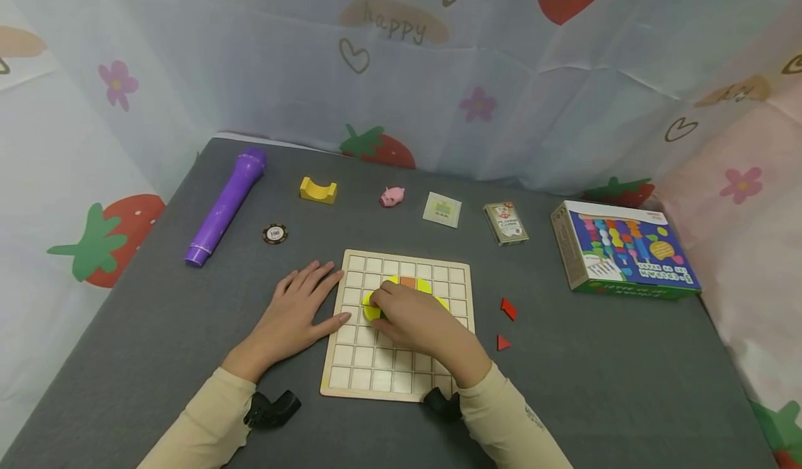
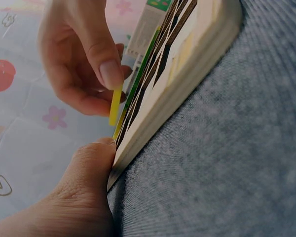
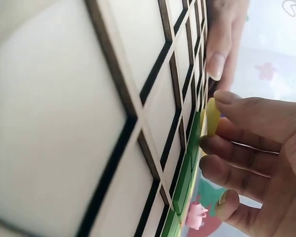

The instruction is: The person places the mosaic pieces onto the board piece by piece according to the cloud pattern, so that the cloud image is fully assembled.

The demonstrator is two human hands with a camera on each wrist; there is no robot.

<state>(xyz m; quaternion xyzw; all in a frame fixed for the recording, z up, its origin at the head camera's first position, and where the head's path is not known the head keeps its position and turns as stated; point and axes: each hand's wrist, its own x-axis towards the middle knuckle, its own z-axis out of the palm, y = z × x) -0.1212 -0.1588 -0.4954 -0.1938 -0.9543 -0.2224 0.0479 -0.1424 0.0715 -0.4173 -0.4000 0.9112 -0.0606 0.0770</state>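
1. Wooden grid board (image 1: 376, 375) on the grey table (image 1: 595, 385): yellow pieces and an orange piece (image 1: 408, 282) lie in its upper middle squares.
2. Right hand (image 1: 416, 323): fingers curled, pinching a thin yellow piece (image 1: 372, 310) by its edge, tilted just above the board's surface.
3. Left hand (image 1: 294, 316): fingers straight and slightly spread, flat on the table; thumb and fingertips touch the board's left edge.
4. Two red triangles (image 1: 506, 323) lie just right of the board.
5. Coloured box (image 1: 620, 250): closed, contents not visible.

right hand (image 1: 418, 324) hides yellow pieces (image 1: 372, 310) | card box (image 1: 505, 223) print unreadable
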